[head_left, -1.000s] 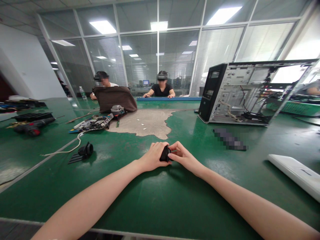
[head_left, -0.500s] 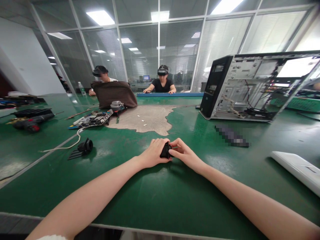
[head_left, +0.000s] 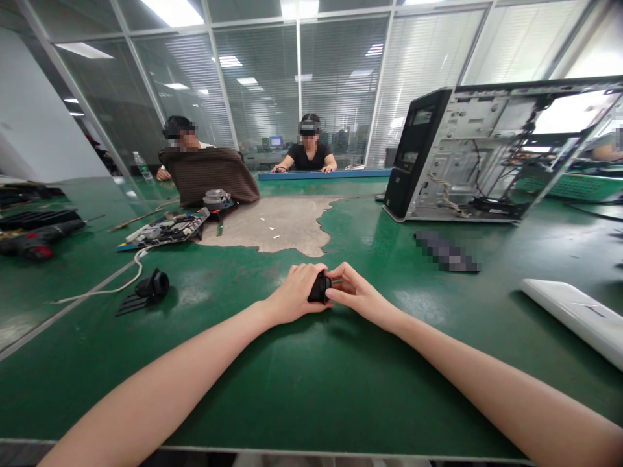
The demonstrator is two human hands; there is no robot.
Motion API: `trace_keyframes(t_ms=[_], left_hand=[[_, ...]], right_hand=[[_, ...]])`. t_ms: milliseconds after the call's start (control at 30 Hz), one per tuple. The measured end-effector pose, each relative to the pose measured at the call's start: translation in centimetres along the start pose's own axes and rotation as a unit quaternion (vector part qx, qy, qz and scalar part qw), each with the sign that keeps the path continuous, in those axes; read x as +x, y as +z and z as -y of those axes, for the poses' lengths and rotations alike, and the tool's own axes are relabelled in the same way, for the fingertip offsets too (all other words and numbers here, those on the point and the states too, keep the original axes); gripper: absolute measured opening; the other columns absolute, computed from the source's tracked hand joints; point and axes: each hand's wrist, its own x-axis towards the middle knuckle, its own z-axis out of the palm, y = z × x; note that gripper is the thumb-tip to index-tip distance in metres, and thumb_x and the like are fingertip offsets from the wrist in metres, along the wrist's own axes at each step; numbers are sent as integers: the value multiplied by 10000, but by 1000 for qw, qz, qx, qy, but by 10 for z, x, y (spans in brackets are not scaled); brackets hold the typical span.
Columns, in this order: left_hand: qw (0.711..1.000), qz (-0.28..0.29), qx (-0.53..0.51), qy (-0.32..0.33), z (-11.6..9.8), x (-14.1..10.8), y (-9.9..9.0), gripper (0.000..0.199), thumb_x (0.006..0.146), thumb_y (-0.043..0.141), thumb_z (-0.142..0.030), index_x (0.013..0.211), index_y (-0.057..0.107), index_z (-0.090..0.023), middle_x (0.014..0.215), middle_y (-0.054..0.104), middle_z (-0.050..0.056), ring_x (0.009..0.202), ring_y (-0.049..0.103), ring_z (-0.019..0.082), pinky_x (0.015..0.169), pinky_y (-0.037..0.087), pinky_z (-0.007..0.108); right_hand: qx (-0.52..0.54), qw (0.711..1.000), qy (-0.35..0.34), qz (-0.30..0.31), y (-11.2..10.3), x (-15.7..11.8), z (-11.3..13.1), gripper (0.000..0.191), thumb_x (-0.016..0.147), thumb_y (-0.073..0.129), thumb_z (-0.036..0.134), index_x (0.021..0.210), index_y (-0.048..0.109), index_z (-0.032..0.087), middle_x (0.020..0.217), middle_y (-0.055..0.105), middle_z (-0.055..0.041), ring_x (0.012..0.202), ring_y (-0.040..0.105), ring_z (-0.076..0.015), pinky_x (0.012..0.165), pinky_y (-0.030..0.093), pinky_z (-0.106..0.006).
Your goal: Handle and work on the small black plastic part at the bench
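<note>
Partly hidden black piece point(head_left: 317, 289), left fingers point(head_left: 312, 268) covering, details unclear

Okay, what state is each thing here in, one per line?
Black part: held between both hands
Left hand: wrapped around it
Right hand: fingertips against it
Computer case: upright, side open
Bottle: upright
Ceiling light: lit
Background screen: lit
White cable: uncoiled

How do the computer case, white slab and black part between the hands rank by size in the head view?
1. Computer case
2. White slab, partly out of frame
3. Black part, partly hidden
</note>
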Motion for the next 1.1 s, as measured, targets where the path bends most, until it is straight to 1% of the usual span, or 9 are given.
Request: trace_keyframes(t_ms=[100, 233, 400, 467, 633, 800, 900, 1000, 1100], left_hand=[[1000, -1, 0, 3, -1, 0, 0, 562, 700, 601, -392, 1137, 314, -185, 1055, 496, 74, 938, 457, 231, 806, 323, 358], [1000, 2, 2, 2, -2, 0, -2, 548, 701, 602, -395, 1125, 322, -188, 1045, 500, 69, 939, 459, 229, 810, 321, 357], [1000, 8, 1, -6, -3, -1, -3, 548, 697, 609, -376, 1127, 320, -198, 1036, 502, 68, 934, 462, 232, 810, 323, 357], [1000, 7, 2, -7, -3, -1, -2, 559, 695, 611, -370, 1135, 315, -196, 1042, 499, 72, 937, 461, 234, 809, 322, 359], [1000, -5, -2, -9, -2, 0, 0, 565, 690, 606, -393, 1136, 319, -200, 1034, 500, 71, 948, 465, 239, 815, 319, 365], [1000, -4, -9, -11, -3, 0, -1, 553, 688, 609, -387, 1126, 324, -206, 1036, 505, 65, 954, 468, 237, 819, 320, 365], [1000, -4, -11, -6, -3, 0, -2, 545, 691, 610, -382, 1121, 325, -204, 1038, 507, 62, 952, 469, 230, 821, 319, 363], [1000, -2, -7, -6, -2, -1, -1, 554, 684, 619, -363, 1125, 325, -202, 1038, 504, 62, 943, 470, 228, 817, 322, 361], [1000, -7, -5, -13, -2, -1, 1, 556, 684, 614, -370, 1130, 325, -207, 1036, 502, 62, 949, 469, 233, 817, 322, 363]], right_hand=[[-12, 1000, -1, -17, 2, 1, 0, 233, 739, 575, 323, 878, 425, 212, 848, 509, 6, 728, 553, -115, 682, 452, -289], [-32, 999, 8, -37, 2, 2, -2, 279, 726, 589, 309, 934, 433, 207, 944, 502, -25, 848, 544, -143, 757, 445, -320], [0, 1000, 5, 10, -2, 0, 0, 316, 686, 635, 286, 904, 419, 212, 911, 517, -7, 828, 544, -133, 713, 454, -293], [10, 1000, -1, 20, -2, -1, 1, 334, 672, 652, 275, 896, 410, 217, 887, 518, 5, 827, 543, -127, 707, 452, -278], [-4, 1000, -7, -10, 1, 0, 4, 238, 727, 590, 330, 849, 424, 211, 830, 502, 18, 745, 543, -108, 679, 448, -268], [-6, 1000, -2, -19, 1, 2, -1, 286, 722, 595, 324, 925, 424, 218, 921, 497, -8, 802, 541, -121, 716, 456, -291], [-2, 1000, 1, -7, -1, 2, -3, 288, 721, 598, 295, 935, 423, 211, 957, 499, -20, 839, 539, -128, 732, 454, -294], [7, 1000, -2, 17, -2, 1, -1, 319, 689, 635, 256, 911, 409, 219, 907, 512, 1, 842, 541, -129, 716, 453, -282], [12, 1000, -2, 14, -1, 0, 1, 296, 692, 632, 269, 878, 408, 219, 858, 509, 18, 811, 544, -119, 688, 450, -262]])
